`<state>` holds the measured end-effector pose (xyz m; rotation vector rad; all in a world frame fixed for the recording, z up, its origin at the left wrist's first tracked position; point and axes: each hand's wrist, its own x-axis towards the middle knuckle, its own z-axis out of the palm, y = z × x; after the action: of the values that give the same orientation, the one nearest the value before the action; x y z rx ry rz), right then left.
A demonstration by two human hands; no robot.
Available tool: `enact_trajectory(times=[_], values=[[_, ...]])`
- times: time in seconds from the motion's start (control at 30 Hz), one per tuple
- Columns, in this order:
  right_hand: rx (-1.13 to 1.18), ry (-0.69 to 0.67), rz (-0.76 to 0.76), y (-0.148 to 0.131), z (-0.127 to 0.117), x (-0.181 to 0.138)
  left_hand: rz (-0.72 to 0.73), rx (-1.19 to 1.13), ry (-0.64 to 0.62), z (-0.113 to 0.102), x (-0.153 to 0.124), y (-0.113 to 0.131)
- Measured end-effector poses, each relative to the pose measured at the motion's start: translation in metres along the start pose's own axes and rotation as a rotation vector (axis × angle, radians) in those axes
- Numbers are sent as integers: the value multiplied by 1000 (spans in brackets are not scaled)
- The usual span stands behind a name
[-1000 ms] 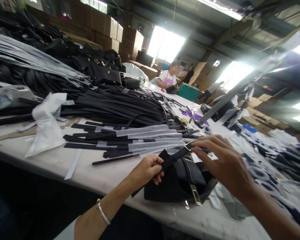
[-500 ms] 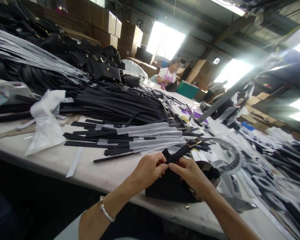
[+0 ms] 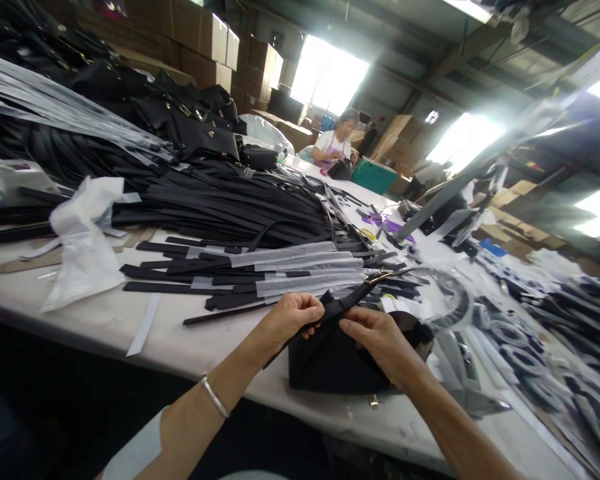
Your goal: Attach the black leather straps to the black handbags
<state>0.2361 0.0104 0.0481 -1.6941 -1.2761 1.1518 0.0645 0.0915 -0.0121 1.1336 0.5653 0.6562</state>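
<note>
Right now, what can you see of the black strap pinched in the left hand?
The strap is long, flat, black and smooth-looking, perhaps leather or imitation leather. It slants up to the right, by a black bag, and carries a gold-coloured buckle toward its upper right. The left hand pinches it, with a tail trailing below; the right hand is close by its edge, though whether it touches is unclear.

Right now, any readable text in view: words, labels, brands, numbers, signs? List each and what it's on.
None readable.
Gold mark on a black bag in the pile: too small to read.
Small bright patch on the back wall: blurred, can't tell if it's a sign.
Cardboard boxes: no legible print.
Strap in the left hand: no text visible.
</note>
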Motion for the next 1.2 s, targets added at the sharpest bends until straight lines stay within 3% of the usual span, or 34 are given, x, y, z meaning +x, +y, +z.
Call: enact_trajectory(times=[0.2, 0.4, 0.53, 0.7, 0.83, 1.07, 1.2], values=[[95, 15, 23, 8, 3, -5, 198, 220, 201, 19, -8, 1], [200, 73, 58, 15, 7, -6, 250, 345, 244, 38, -18, 2], [258, 55, 80, 16, 5, -6, 215, 348, 288, 36, -20, -2], [353, -58, 64, 15, 6, -7, 288, 407, 352, 28, -18, 1], [410, -84, 91, 14, 7, -11, 248, 387, 282, 25, -13, 1], [317, -6, 89, 3, 12, -9, 249, 465, 327, 23, -10, -5], [280, 154, 114, 2, 20, -5, 247, 471, 309, 24, -10, -6]])
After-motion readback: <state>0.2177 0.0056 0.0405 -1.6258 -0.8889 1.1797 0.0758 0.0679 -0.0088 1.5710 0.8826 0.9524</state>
